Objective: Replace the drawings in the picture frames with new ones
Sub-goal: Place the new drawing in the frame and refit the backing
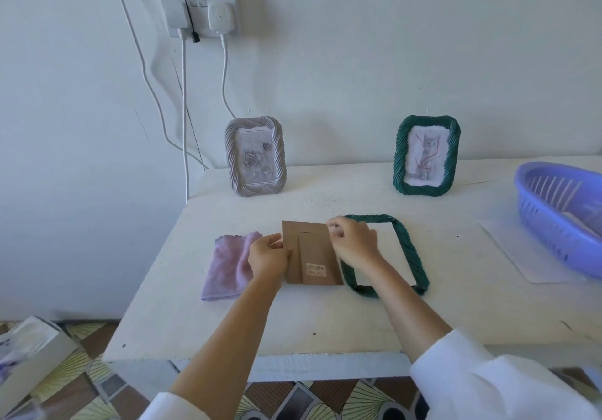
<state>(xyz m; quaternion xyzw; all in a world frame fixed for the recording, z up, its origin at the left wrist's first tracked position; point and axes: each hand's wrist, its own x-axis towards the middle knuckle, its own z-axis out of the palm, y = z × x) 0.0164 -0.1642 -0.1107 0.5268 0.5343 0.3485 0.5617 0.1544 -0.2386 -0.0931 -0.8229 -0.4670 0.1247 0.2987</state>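
A brown cardboard backing board (311, 256) with a barcode label is held just above the white table (293, 315). My left hand (267, 255) grips its left edge, and my right hand (353, 240) pinches its upper right corner. Under and to the right of it, a dark green twisted frame (412, 256) lies flat with its opening showing white. At the back, a grey frame (255, 155) holding a rose drawing and a second green frame (426, 155) holding a cat drawing both stand upright.
A folded pink cloth (228, 266) lies left of my left hand. A purple plastic basket (560, 214) sits on a white sheet of paper (521, 256) at the right. A wall socket (198, 9) with cables hangs behind. A box (29, 354) rests on the patterned floor.
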